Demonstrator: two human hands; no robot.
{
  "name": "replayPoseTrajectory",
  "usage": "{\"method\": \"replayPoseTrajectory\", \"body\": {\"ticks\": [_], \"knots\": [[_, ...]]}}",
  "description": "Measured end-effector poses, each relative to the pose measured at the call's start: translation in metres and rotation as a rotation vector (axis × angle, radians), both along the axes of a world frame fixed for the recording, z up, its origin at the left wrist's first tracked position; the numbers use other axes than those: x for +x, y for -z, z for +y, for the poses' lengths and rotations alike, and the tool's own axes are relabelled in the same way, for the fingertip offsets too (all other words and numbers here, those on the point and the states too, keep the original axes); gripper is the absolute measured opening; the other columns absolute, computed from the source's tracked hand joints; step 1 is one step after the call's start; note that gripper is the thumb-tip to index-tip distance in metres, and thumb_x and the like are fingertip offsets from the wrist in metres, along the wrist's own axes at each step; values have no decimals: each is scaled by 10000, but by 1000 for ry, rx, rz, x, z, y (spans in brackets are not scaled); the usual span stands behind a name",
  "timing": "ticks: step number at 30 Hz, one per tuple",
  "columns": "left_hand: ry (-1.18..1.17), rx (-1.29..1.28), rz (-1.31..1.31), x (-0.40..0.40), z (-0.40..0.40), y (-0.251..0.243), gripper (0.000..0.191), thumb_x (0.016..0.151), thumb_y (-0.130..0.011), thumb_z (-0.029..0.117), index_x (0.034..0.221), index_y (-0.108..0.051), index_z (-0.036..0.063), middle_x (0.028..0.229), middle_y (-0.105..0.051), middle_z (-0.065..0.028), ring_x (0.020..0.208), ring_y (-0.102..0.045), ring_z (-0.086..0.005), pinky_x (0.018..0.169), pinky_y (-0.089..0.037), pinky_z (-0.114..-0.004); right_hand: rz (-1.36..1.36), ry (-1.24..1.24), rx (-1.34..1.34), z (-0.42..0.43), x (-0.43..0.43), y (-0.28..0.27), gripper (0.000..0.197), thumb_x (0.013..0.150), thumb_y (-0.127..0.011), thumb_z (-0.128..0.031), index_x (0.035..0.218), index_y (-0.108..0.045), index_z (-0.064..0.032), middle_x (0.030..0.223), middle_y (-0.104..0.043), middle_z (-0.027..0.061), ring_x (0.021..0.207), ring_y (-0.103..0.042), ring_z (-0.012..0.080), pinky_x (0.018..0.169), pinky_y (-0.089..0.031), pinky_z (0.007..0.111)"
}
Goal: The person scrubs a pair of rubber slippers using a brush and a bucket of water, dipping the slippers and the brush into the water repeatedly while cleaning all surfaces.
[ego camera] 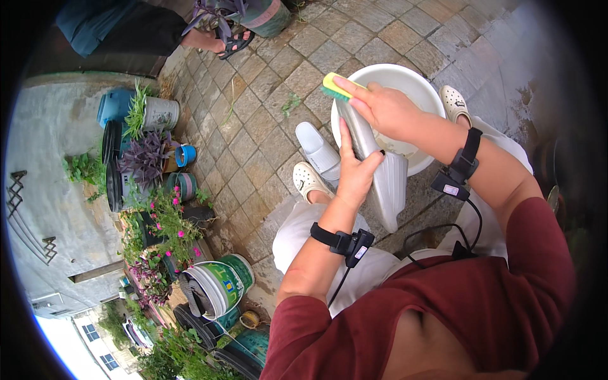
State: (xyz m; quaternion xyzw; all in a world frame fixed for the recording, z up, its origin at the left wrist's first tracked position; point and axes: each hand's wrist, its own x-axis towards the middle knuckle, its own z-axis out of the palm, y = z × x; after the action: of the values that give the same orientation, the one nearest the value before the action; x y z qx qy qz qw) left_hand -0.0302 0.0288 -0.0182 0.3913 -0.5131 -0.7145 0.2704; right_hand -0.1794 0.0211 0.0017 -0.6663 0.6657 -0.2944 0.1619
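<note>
A grey slide sandal point(375, 180) is gripped by my left hand point(354, 173) near its middle, tilted over the near side of a round white basin point(380, 71). My right hand point(387, 111) holds a scrub brush point(338, 87) with a yellow back and green bristles. The bristles are at the far end of the sandal, and it cannot be told whether they press on it. Another slide sandal point(318, 149), light grey, lies on the paving beside the basin. The basin's inside is partly hidden by my right arm and the sandal.
My feet in cream clogs point(308, 180) flank the basin. Potted plants and a green-and-white bucket point(228, 285) line the wall at left. A person's sandalled foot point(235, 45) stands at the top. Cables hang from both my forearm straps.
</note>
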Motion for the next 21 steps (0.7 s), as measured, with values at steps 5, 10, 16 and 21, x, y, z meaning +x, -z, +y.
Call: {"method": "replayPoseTrajectory", "body": {"ticks": [5,10,16,21], "knots": [[-7,36,40,-1,2,-5,928,644,-541,-14,1379,11,118,1268,-327,-145,1032,-449,-218,829,-413,-296,-124,-22,-76,-11,-6,7,434,895,-366,-308,1318,-299,-236,699,-516,183,608,-536,336,585,-433,412],[-141,236,156,9,-16,-8,918,671,-536,-38,1377,25,137,1191,-402,-153,998,-490,-230,802,-445,-307,-105,-171,88,31,18,-22,437,890,-369,-308,1317,-305,-235,712,-512,175,636,-541,331,599,-435,413],[13,-5,-81,9,-17,-8,890,692,-532,-24,1376,22,114,1151,-426,-142,956,-505,-209,773,-456,-300,37,-192,144,43,8,-22,424,882,-388,-316,1301,-329,-288,707,-511,158,582,-541,314,555,-446,401],[-110,257,149,-2,-5,-14,893,671,-518,-37,1381,0,118,1133,-438,-129,889,-515,-188,721,-458,-283,66,-101,18,17,2,-7,436,875,-407,-319,1302,-326,-285,677,-513,165,562,-543,314,523,-444,403]]}}
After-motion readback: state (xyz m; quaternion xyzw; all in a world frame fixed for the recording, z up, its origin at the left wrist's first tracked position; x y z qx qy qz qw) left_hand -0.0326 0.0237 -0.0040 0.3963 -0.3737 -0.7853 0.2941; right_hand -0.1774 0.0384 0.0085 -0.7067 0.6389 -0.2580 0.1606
